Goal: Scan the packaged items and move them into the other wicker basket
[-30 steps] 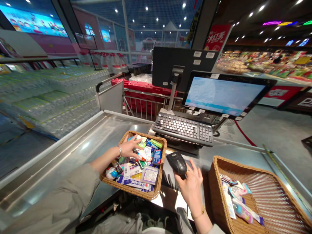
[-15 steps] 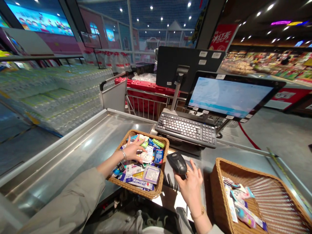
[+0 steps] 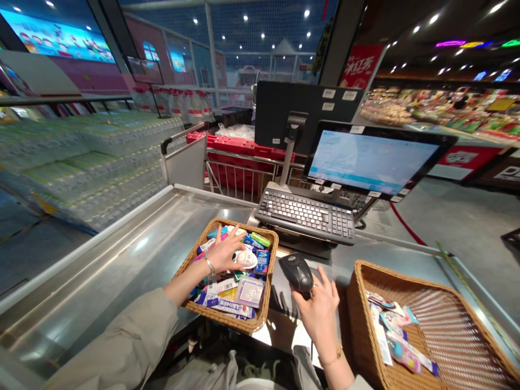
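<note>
- The left hand (image 3: 225, 255) had its fingers (image 3: 220, 237) spread, touching the small packets (image 3: 260, 261) heaped in a wicker basket (image 3: 227, 319); a round white packet (image 3: 246, 259) lay just beside the palm at 3 o'clock.
- The right hand (image 3: 320, 311) had its fingers (image 3: 325, 287) curled around a black handheld barcode scanner (image 3: 296, 272), held above the steel tabletop (image 3: 101, 265).
- That full basket sat at 9 o'clock from the right hand; a second wicker basket (image 3: 355, 319) holding a few flat packets (image 3: 390, 338) sat at 3 o'clock.
- A keyboard (image 3: 304, 214) lay at 12 o'clock, a monitor (image 3: 371, 160) at 1 o'clock.
- Farther out, a shopping cart (image 3: 239, 173) stood at 11 o'clock.
</note>
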`<state>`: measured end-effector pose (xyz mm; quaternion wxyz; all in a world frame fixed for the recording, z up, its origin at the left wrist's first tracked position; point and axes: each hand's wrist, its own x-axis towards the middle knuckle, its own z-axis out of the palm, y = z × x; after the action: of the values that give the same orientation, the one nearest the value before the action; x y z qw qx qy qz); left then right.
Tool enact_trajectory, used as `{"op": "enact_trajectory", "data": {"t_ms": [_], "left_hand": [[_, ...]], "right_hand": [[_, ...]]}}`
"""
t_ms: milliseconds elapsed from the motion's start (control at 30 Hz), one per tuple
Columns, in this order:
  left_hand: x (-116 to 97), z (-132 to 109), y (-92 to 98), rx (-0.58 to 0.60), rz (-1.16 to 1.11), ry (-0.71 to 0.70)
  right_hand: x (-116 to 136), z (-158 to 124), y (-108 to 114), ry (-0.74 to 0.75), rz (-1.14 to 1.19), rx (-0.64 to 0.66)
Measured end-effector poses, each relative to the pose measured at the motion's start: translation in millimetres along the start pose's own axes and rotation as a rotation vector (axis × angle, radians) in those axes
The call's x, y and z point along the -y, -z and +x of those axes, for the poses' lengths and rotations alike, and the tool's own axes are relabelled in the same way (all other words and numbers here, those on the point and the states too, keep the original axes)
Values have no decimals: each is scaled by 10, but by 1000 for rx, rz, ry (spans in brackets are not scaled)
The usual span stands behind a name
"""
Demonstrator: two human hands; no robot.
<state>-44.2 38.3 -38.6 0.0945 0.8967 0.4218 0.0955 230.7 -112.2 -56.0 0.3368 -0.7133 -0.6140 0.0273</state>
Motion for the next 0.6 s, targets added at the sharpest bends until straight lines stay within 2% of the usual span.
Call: {"op": "enact_trajectory", "data": {"t_ms": [267, 600], "left_hand": [[-283, 294, 100, -111, 53, -58], [-563, 618, 59, -200, 77, -152]], "right_hand": [[-76, 2, 90, -7, 6, -61], [-175, 5, 249, 24, -72, -147]]}}
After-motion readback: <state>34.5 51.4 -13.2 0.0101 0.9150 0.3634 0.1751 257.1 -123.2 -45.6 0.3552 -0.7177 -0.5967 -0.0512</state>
